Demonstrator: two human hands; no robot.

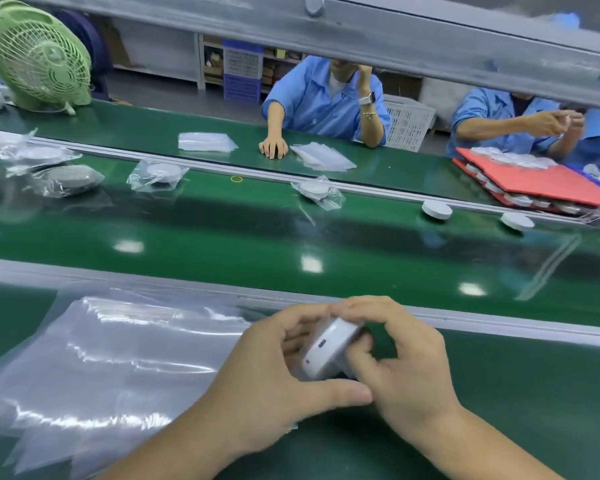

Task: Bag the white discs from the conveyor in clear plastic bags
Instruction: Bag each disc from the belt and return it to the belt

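The left hand [281, 372] and right hand [409, 368] are both curling round the round white plastic disc [329, 351], which is tilting on edge between them over the near green counter [516, 393], its face running lower left to upper right. Clear film seems to be wrapping it, though it is blurred. The stack of clear plastic bags [118, 358] is lying just left, nearer the left hand.

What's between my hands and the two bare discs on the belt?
Nothing visible on the belt before the nearer bare disc or farther bare disc; left hand and right hand grip another disc.
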